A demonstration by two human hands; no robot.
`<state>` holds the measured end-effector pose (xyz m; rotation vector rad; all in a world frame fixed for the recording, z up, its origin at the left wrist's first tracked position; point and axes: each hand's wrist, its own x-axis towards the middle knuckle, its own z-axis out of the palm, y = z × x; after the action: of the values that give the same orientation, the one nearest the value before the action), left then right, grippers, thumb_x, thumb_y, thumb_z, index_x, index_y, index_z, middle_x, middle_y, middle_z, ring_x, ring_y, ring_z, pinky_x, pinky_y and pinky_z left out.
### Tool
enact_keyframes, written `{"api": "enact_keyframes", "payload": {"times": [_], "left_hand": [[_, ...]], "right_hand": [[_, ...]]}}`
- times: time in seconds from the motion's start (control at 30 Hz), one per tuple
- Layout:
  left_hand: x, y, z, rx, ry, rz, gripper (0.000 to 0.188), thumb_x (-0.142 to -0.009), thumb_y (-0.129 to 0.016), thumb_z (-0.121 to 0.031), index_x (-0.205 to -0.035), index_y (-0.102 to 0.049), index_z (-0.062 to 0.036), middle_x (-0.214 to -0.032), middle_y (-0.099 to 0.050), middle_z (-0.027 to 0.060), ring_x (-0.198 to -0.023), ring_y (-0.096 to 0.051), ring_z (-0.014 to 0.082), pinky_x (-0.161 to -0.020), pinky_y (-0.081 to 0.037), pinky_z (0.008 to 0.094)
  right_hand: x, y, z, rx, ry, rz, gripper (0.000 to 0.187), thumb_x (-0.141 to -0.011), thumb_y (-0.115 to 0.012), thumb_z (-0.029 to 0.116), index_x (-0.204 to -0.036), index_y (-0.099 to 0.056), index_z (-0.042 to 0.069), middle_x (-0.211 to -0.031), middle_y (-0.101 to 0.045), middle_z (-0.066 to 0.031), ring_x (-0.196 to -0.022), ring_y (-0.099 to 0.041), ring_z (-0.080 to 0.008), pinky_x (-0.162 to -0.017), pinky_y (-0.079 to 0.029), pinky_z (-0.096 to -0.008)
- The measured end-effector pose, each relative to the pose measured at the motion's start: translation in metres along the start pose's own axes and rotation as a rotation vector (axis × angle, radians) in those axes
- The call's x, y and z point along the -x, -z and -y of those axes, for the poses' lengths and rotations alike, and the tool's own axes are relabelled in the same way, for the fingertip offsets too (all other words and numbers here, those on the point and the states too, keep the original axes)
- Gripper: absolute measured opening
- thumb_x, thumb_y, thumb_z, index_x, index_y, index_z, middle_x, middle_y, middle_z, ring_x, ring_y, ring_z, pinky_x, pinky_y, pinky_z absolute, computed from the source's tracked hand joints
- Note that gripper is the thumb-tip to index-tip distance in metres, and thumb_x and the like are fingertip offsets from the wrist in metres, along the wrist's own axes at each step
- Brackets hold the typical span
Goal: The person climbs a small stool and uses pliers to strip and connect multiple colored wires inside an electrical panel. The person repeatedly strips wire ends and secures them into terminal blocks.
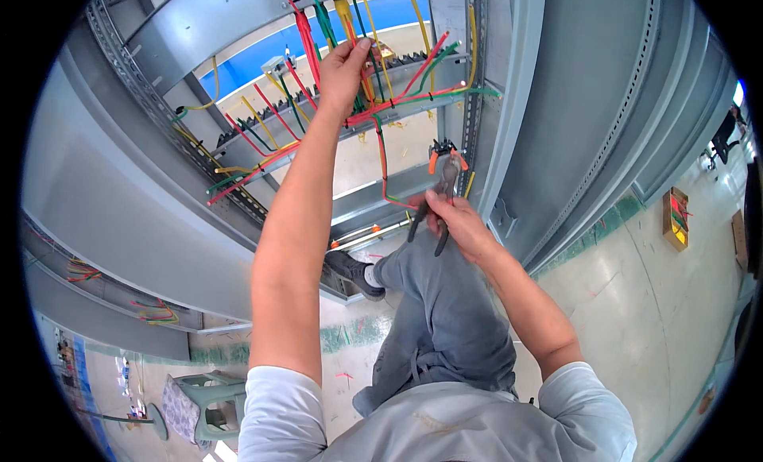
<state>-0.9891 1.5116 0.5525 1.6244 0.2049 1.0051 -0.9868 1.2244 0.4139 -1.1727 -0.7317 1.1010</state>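
My left hand reaches up into an open grey cabinet frame, its thumb and fingers closed round wires beside the yellow wire bundle. Which strands it pinches is partly hidden by the fingers. Red and green wire bundles hang just left of that hand. Lower down, my right hand grips pliers with a metal head pointing up and dark handles. A red and green wire pair runs down from the tied harness to beside the right fingers.
Slotted metal rails and cabinet doors flank the opening. Cut red, green and yellow wire ends stick out across it. A black part with orange tabs sits by the right rail. An open box and a green stool stand on the floor.
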Motion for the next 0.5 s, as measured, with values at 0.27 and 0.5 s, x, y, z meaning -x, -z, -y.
{"api": "enact_keyframes", "payload": {"times": [0.27,0.5], "left_hand": [[-0.001,0.001,0.005,0.031,-0.025,0.033,0.028,-0.101,-0.066,-0.031,-0.115,-0.070,-0.0065,-0.103,-0.072,0.0011,-0.098,-0.067,0.0105,-0.081,-0.052,0.0283],[-0.014,0.015,0.021,0.145,-0.043,0.120,0.025,-0.100,-0.068,-0.026,-0.113,-0.070,-0.0052,-0.104,-0.071,0.0025,-0.093,-0.065,0.0122,-0.080,-0.052,0.0277]], "right_hand": [[-0.027,-0.020,0.066,-0.237,-0.038,0.319,0.045,-0.107,-0.051,0.033,-0.135,-0.055,-0.002,-0.121,-0.067,-0.0201,-0.105,-0.070,-0.0251,-0.088,-0.059,-0.0370],[-0.093,-0.058,0.147,-0.502,0.111,0.552,0.039,-0.106,-0.048,0.021,-0.133,-0.052,-0.006,-0.132,-0.059,-0.0323,-0.125,-0.061,-0.0409,-0.106,-0.053,-0.0451]]}}
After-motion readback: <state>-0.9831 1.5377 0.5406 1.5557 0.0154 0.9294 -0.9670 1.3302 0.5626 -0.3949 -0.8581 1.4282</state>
